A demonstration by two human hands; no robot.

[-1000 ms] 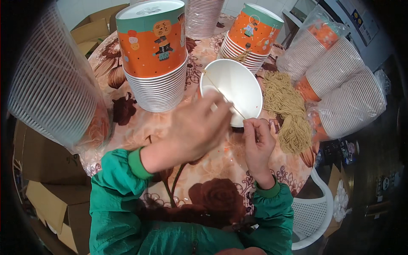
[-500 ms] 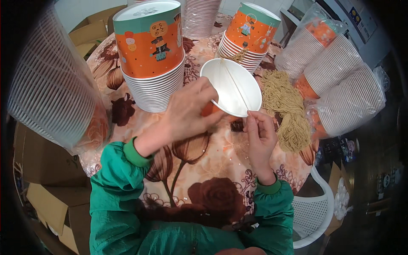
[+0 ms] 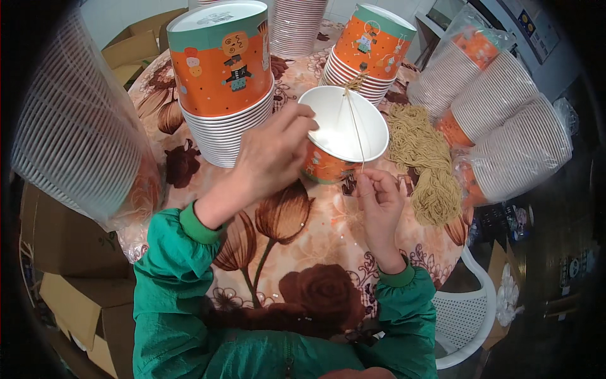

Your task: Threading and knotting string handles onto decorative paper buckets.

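A paper bucket (image 3: pixel 331 136), white inside and orange patterned outside, is tilted so that its mouth faces me. My left hand (image 3: pixel 271 151) grips its left rim, with the fingertips curled at the edge. A thin tan cord (image 3: pixel 358 129) runs from a tuft at the far rim across the mouth to the near rim. Just below that rim, my right hand (image 3: pixel 382 205) pinches the cord's near end between thumb and finger. To the right lies a loose hank of tan cords (image 3: pixel 426 164).
An upside-down stack of orange and green buckets (image 3: pixel 221 76) stands left of the bucket, another stack (image 3: pixel 372 50) behind it. Plastic-wrapped bucket stacks (image 3: pixel 76 120) line the far left and right (image 3: pixel 505 101). A flowered cloth (image 3: pixel 328 221) covers the table; a white chair (image 3: pixel 467 316) is at lower right.
The bucket has turned and tipped, showing more of its orange outer wall. My right hand has shifted slightly down and left with the cord. My left hand has moved a little left along the rim.
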